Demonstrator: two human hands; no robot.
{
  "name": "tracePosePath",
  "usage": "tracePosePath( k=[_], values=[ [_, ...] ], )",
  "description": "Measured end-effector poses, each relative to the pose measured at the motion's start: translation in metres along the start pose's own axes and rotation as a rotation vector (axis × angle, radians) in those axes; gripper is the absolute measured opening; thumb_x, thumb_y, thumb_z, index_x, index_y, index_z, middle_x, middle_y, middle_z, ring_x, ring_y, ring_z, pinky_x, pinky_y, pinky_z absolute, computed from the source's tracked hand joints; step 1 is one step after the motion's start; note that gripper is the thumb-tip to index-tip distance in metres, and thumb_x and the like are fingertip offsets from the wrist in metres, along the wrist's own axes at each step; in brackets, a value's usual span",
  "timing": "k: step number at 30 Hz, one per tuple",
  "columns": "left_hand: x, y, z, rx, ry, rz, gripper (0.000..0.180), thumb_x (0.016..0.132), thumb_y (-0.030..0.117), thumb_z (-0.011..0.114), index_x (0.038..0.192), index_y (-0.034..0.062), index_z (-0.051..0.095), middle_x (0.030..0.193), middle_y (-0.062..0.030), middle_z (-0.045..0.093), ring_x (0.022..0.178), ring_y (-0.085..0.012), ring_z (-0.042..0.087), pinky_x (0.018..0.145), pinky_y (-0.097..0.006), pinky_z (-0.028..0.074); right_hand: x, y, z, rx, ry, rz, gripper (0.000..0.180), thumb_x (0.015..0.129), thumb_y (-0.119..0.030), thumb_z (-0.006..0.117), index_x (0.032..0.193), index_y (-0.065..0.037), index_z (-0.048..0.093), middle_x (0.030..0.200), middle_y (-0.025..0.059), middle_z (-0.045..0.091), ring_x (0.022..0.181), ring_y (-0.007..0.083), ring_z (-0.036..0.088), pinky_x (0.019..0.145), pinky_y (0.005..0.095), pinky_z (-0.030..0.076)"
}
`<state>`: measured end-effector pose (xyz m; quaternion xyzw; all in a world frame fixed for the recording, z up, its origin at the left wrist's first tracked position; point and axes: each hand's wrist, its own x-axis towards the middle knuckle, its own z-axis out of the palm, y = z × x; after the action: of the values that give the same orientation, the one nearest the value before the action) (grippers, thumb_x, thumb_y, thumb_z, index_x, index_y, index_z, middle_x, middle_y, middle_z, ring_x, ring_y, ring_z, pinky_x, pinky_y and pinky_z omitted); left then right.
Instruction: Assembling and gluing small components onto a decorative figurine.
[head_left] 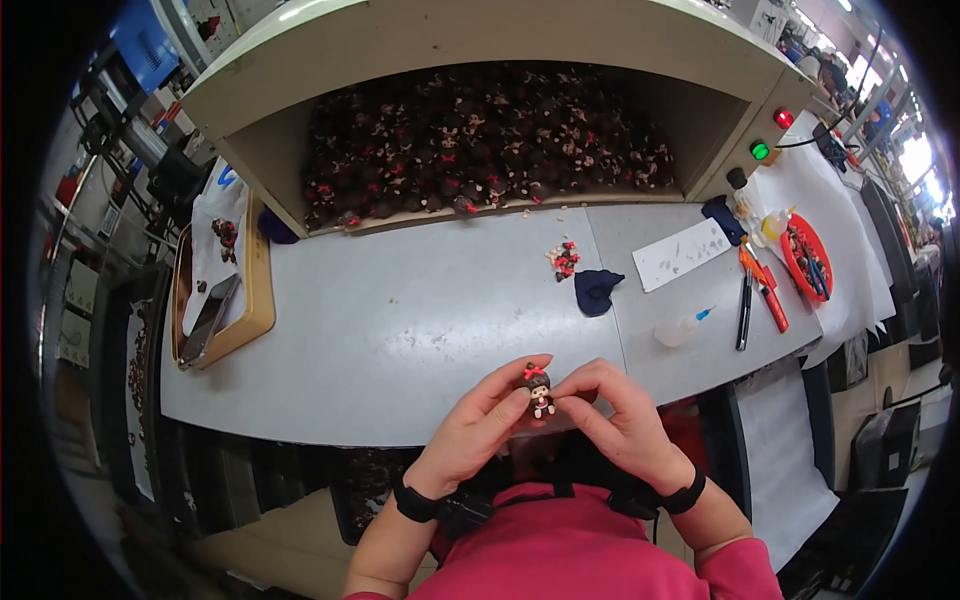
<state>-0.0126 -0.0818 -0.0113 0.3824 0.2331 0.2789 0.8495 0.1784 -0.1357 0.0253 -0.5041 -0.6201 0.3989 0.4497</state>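
Close to the table's front edge I hold a small doll figurine [540, 396] with dark brown hair, a red bow and a pale face. My left hand [480, 418] grips it between thumb and fingers, keeping it upright. At its right side, my right hand [622, 420] has thumb and forefinger pinched together against the figurine; any tiny part between those fingertips is hidden. Beyond the hands, a small pile of red, brown and cream pieces [565, 262] lies on the grey table [400, 330]. A crumpled dark blue cloth [597, 291] rests beside that pile.
A large open-fronted cabinet [480, 30] full of figurines [480, 140] stands at the back. Left is a tan tray [259, 285] with a phone [210, 320]. At right are a blue-tipped bottle [676, 331], white card [682, 254], black pen-like tool [744, 312] and red bowl [826, 250].
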Motion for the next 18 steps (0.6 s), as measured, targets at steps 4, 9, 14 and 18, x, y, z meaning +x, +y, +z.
tracePosePath(
  k=[4, 9, 14, 18],
  values=[
    [0.000, 0.002, 0.009, 0.093, 0.059, 0.023, 0.045, 0.102, 0.015, 0.042, 0.144, 0.0031, 0.033, 0.117, -0.0051, 0.054, 0.106, -0.0131, 0.054, 0.091, -0.029, 0.046, -0.002, 0.003, -0.002, -0.032, 0.032, -0.019, 0.012, 0.089, -0.002, 0.061, 0.101, -0.002, 0.061, 0.096, 0.0086, 0.061, 0.085, 0.0186, 0.061, 0.074, 0.0283, 0.050],
    [0.000, 0.009, 0.013, 0.119, 0.053, 0.018, 0.048, 0.100, 0.013, 0.045, 0.145, 0.0041, 0.032, 0.121, -0.0091, 0.055, 0.106, -0.0137, 0.055, 0.091, -0.029, 0.046, -0.014, 0.017, -0.013, -0.078, 0.150, -0.039, 0.012, 0.085, 0.000, 0.063, 0.097, -0.003, 0.061, 0.094, 0.0084, 0.062, 0.084, 0.0194, 0.060, 0.074, 0.0287, 0.048],
    [-0.002, 0.011, 0.013, 0.152, 0.031, 0.028, 0.050, 0.099, 0.012, 0.047, 0.146, 0.0049, 0.031, 0.121, -0.0115, 0.057, 0.104, -0.0133, 0.056, 0.091, -0.029, 0.046, -0.040, 0.038, -0.044, 0.022, 0.691, -0.041, 0.030, 0.082, 0.002, 0.063, 0.106, -0.003, 0.047, 0.100, 0.0055, 0.047, 0.089, 0.0147, 0.047, 0.084, 0.0272, 0.040],
    [0.000, 0.011, 0.010, 0.142, -0.025, 0.038, 0.052, 0.098, 0.010, 0.047, 0.147, 0.0060, 0.030, 0.123, -0.0098, 0.055, 0.110, -0.0130, 0.054, 0.093, -0.028, 0.045, -0.030, 0.047, -0.071, -0.375, 0.730, 0.041, 0.044, 0.079, -0.003, 0.067, 0.118, -0.002, 0.047, 0.105, 0.0075, 0.050, 0.096, 0.0172, 0.049, 0.085, 0.0294, 0.040]
  ],
)
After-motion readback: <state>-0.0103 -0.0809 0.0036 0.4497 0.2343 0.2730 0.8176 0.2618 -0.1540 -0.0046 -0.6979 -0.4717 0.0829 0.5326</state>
